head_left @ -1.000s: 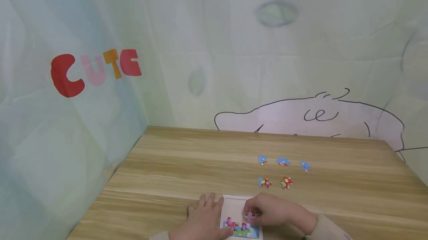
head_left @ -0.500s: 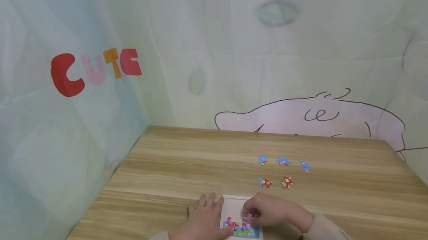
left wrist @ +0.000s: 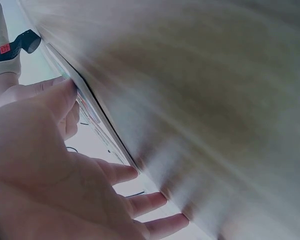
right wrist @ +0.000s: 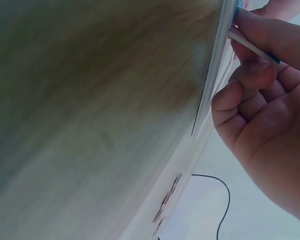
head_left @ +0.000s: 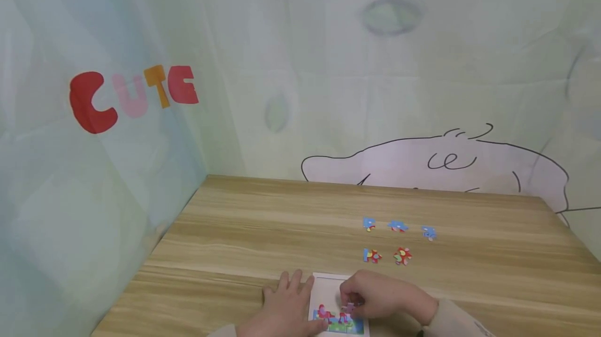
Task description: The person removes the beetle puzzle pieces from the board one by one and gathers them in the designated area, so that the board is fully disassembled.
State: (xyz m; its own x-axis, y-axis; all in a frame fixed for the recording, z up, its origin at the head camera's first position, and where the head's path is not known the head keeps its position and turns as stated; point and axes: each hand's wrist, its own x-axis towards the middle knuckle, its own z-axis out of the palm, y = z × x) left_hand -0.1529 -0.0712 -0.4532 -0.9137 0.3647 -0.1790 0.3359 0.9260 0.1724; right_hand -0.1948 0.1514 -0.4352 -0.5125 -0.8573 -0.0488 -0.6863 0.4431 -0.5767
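Right hand point(head_left: 382, 295) pinched pink puzzle piece point(head_left: 349, 307) over puzzle board point(head_left: 331, 287), fingers curled. Left hand point(head_left: 287, 305) lay flat at board's left edge, fingers straight. Five loose pieces point(head_left: 396, 242) lay beyond board.

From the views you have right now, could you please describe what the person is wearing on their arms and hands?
Both hands are bare: no gloves, rings or watch show on the left hand or the right hand. A light beige long sleeve covers the right forearm to the wrist, and a matching beige cuff edges the left wrist. In the left wrist view, a small black device with a red tag sits beside the beige sleeve.
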